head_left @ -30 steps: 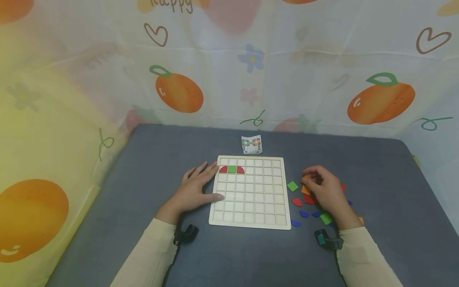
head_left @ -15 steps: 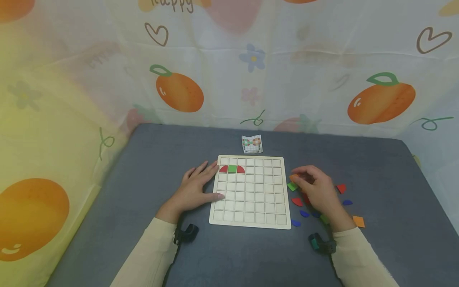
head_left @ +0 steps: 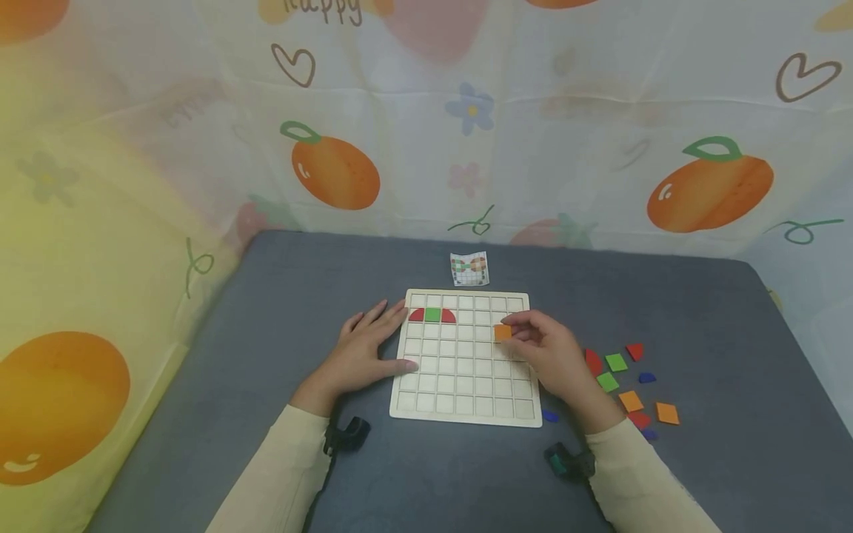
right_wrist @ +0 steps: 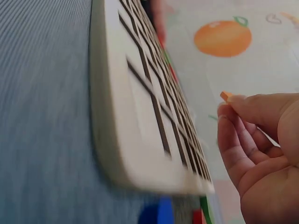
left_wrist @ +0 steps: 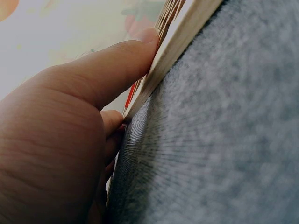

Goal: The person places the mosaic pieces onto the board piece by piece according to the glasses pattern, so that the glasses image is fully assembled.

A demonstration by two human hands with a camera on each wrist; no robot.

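My right hand (head_left: 549,352) pinches an orange square tile (head_left: 503,333) between thumb and fingertips over the right part of a pale wooden grid board (head_left: 465,423). In the right wrist view the orange tile (right_wrist: 226,96) is held above the board's surface. My left hand (head_left: 356,355) rests at the board's left edge, fingers spread and straight, with the thumb (left_wrist: 126,58) lying on the rim. Near the board's upper left, a green square tile (head_left: 432,314) sits in a cell between two red quarter-round tiles (head_left: 416,316).
A small printed card (head_left: 469,269) with a coloured grid pattern lies behind the board. Right of the board, loose tiles are scattered on the grey table: green squares (head_left: 616,362), orange squares (head_left: 667,413), red pieces (head_left: 635,352) and blue pieces (head_left: 647,377). A patterned cloth hangs behind.
My right hand has picked an orange square tile from the loose pieces and moved left with it, over the board. My left hand has stayed at the board's edge.
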